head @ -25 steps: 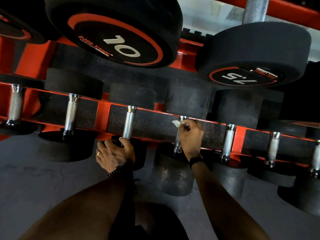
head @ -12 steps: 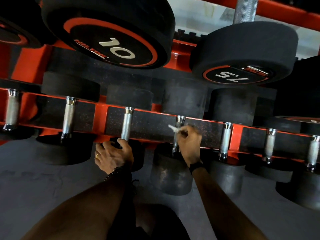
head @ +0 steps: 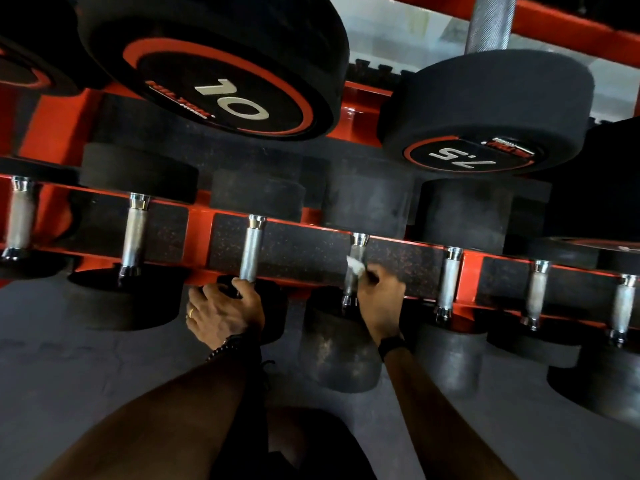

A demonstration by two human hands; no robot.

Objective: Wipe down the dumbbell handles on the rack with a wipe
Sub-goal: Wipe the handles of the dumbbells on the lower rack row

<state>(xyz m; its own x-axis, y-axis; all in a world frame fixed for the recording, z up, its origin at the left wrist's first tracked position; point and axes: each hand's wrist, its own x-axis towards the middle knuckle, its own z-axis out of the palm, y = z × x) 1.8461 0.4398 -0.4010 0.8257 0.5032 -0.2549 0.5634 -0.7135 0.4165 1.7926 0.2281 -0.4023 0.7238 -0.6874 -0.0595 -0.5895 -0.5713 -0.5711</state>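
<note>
**Rack and its load**

We note a red steel rack (head: 199,233) with dark speckled panels. Its lower tier carries a row of black-headed dumbbells (head: 133,233), their metal handles spanning the two rails. On the upper tier rest larger dumbbells, one marked 10 (head: 228,98), one marked 7.5 (head: 485,112). The rack stands on grey floor (head: 86,375).

Dim, high contrast. Daylight enters from far top centre, window area (head: 398,32) blown out. Chrome handles (head: 252,247) catch glints. Floor (head: 69,375) murky; black weights (head: 485,109) lose detail. Wide-angle bending at edges, slight softness throughout.
</note>
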